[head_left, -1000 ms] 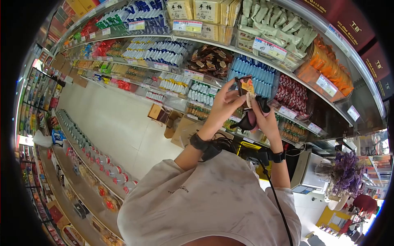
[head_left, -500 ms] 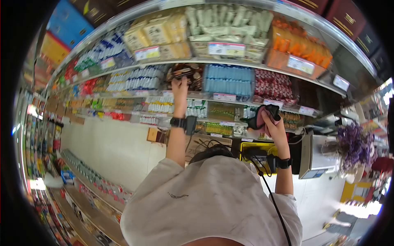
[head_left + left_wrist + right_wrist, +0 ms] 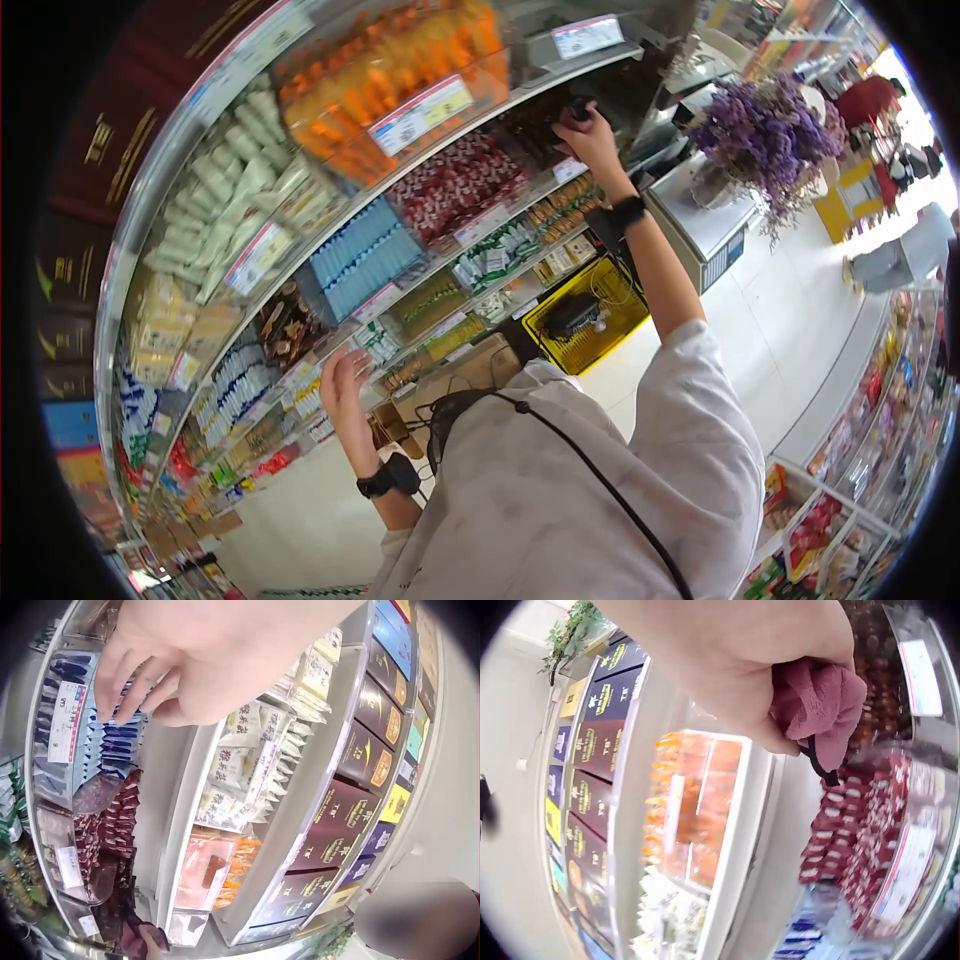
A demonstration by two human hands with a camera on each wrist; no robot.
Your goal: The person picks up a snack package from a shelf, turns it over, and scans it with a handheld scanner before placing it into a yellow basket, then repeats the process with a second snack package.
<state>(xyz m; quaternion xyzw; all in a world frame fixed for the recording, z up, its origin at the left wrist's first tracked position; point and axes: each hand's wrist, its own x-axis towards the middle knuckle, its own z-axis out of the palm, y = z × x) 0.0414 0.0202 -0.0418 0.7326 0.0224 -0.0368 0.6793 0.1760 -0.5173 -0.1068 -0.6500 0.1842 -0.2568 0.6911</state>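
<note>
My right hand (image 3: 594, 145) reaches to the right end of the middle shelf, gripping a bunched pink cloth with black edging (image 3: 821, 701) beside the bin of dark red packets (image 3: 847, 832). In the head view my left hand (image 3: 345, 390) hovers in front of the shelves, near the bins of brown packets (image 3: 288, 325) and light blue packets (image 3: 365, 250). The left wrist view shows the left hand (image 3: 187, 660) with relaxed, slightly bent fingers and nothing held, passing in front of the blue packets (image 3: 120, 742).
Orange packets (image 3: 400, 70) and pale green packets (image 3: 225, 190) fill the upper shelf. A yellow basket (image 3: 590, 350) with a black device stands below. On the right are a metal-topped counter (image 3: 700, 210), dried purple flowers (image 3: 765, 130) and a person in grey (image 3: 905, 250).
The view has swung toward the right end of the shelves. My left hand has left the brown packets and drawn back empty; my right hand has moved out to the shelf with the cloth.
</note>
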